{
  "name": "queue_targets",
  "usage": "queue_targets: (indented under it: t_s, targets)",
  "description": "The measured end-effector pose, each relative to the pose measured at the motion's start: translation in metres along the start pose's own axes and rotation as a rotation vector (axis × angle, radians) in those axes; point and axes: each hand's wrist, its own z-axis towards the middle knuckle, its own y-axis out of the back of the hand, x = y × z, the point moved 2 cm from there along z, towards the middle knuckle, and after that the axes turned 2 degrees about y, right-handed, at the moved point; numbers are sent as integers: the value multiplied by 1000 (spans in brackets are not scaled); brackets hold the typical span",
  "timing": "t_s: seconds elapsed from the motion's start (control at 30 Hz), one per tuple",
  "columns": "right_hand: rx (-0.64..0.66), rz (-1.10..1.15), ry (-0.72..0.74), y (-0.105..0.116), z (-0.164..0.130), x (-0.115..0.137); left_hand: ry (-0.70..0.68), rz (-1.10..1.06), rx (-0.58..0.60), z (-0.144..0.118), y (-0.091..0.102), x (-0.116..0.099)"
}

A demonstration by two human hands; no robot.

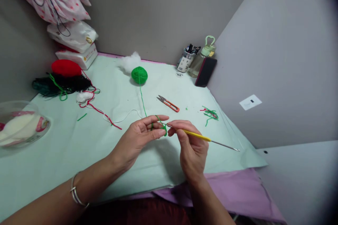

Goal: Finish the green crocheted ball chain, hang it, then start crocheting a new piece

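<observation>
Between thumb and fingers, my left hand pinches a small piece of green crochet work, and green yarn loops over its raised index finger. My right hand is closed on a crochet hook with a yellow handle and metal ends. The hook's working tip meets the green yarn at the left fingertips; the other end points right. From the left hand the strand runs back to a green yarn ball on the table. Orange-handled thread snips lie beyond the hands.
At left are a red yarn ball, dark yarn and a clear plastic tub. White stuffing lies behind the green ball. Yarn scraps, a phone, a bottle and a pen cup are at right.
</observation>
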Motion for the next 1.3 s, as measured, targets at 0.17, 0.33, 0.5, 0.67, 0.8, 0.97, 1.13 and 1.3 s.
queue_targets:
  t_s: [0.17, 0.33, 0.5, 0.67, 0.8, 0.97, 1.13, 1.3]
  targets:
    - [-38, 114, -66, 7, -3, -6, -15, 24, -35, -1, 1, -3]
    - [-61, 190, -86, 11, -5, -7, -17, 45, -31, 0, 3, -3]
    - [-30, 194, -83, 10, -6, -7, -17, 47, -21, 1, 3, -2]
    - [-41, 173, -88, 9, -6, -8, -30, 44, -17, 1, 2, -2]
    - [-35, 171, -77, 9, -5, -8, -35, 37, -21, 0, 1, -2]
    - [-36, 160, -72, 10, -5, -8, -34, 33, -19, 0, 1, -2]
    - [-42, 146, -56, 9, -5, -7, -26, 34, -15, 0, 3, 0]
    - [-54, 72, 4, 8, -6, -2, -23, 38, -14, 0, 2, 0]
